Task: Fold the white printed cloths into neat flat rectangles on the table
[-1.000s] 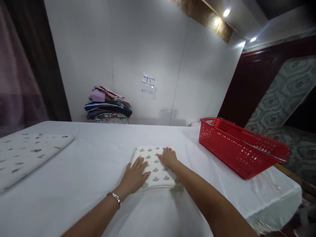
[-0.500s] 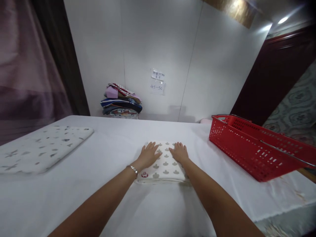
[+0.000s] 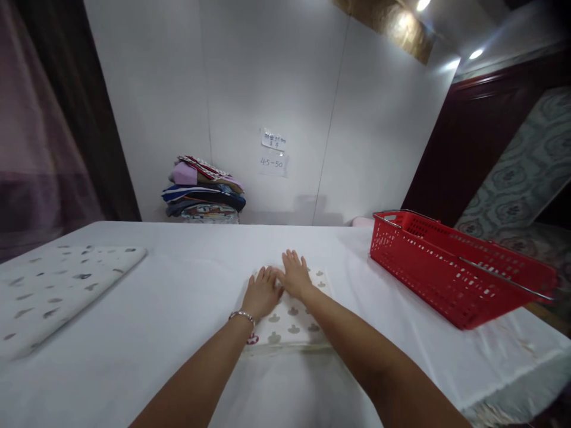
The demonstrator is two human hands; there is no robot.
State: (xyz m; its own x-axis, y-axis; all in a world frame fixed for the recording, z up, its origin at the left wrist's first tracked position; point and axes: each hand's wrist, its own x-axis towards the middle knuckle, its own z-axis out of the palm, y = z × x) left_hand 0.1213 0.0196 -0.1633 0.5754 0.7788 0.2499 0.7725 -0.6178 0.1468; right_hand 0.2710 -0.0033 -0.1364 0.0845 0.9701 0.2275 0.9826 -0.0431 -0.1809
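A folded white cloth (image 3: 292,330) with grey mushroom-like shapes and a small red mark lies flat on the white-covered table (image 3: 187,285). My left hand (image 3: 263,292), with a bracelet at its wrist, rests palm down on the cloth's left side, fingers slightly bent. My right hand (image 3: 295,276) lies on the far middle part with its fingers stretched out. The thumb sides of both hands nearly meet, and neither hand grips anything. Both hands and the right forearm cover parts of the cloth.
A folded white piece of fabric with scattered dark prints (image 3: 66,291) lies at the left. On the right stands a red plastic basket (image 3: 446,273) with metal handles. Behind the table is a stack of folded textiles (image 3: 203,193), near a wall with paper signs (image 3: 273,156).
My right hand has slid left across the cloth to beside my left hand. The left hand's fingers have drawn in a little. The view has turned slightly right and up.
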